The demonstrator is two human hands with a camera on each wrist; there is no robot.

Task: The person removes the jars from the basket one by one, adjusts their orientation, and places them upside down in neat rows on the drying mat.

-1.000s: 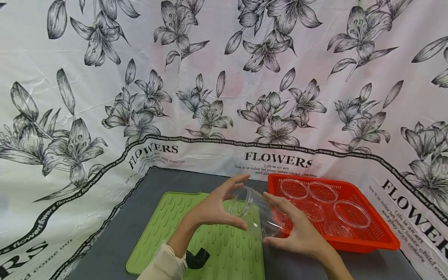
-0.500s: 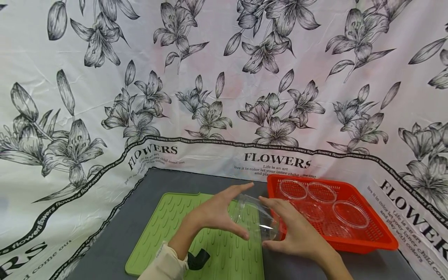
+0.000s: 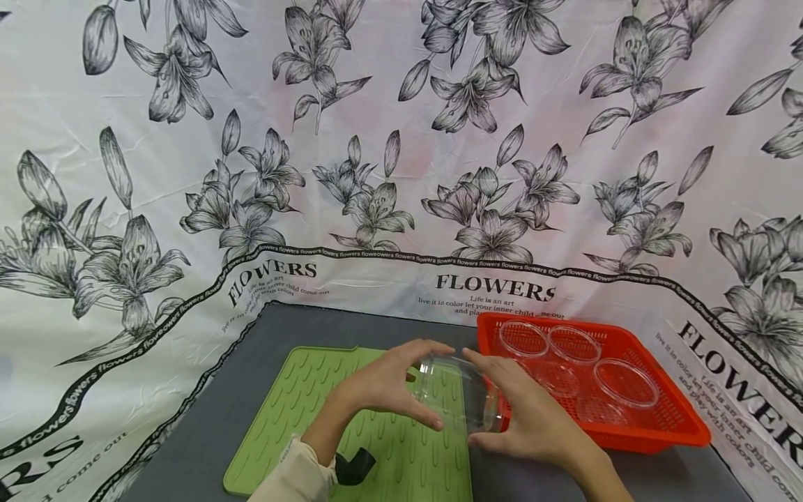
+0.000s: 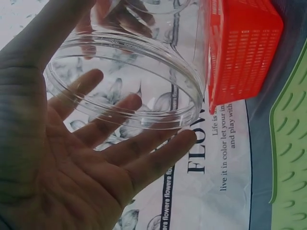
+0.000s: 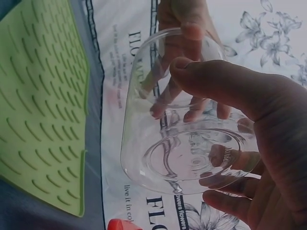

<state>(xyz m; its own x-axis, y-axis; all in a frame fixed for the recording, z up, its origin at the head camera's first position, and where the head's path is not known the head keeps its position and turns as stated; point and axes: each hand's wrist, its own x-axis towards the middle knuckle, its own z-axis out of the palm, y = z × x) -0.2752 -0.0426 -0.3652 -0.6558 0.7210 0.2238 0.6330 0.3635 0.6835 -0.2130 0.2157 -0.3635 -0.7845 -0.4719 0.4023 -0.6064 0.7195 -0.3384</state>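
A clear plastic jar [image 3: 454,397] is held on its side above the mat, its ridged, lidless mouth [image 4: 124,117] toward my left hand. Around the base end, my right hand [image 3: 533,411] grips it, thumb on one side and fingers on the other. My left hand [image 3: 385,383] surrounds the mouth end with spread, fairly straight fingers [image 4: 158,158]; firm contact with the rim cannot be made out. Through the transparent wall, the right wrist view shows the left fingers [image 5: 168,98] on the far side. The jar's round base [image 5: 194,155] faces the right palm.
A red perforated basket [image 3: 659,439] at the right holds several clear round containers [image 3: 627,383]. Under the hands lies a green ridged mat [image 3: 295,404] on a grey table [image 3: 188,432]. A black curved object [image 3: 355,466] shows beside the left sleeve. Flower-printed cloth [image 3: 376,300] hangs behind.
The jar has turned and lowered slightly, its mouth now facing more squarely left. My left fingers have come in closer around the mouth. My right hand keeps its grip.
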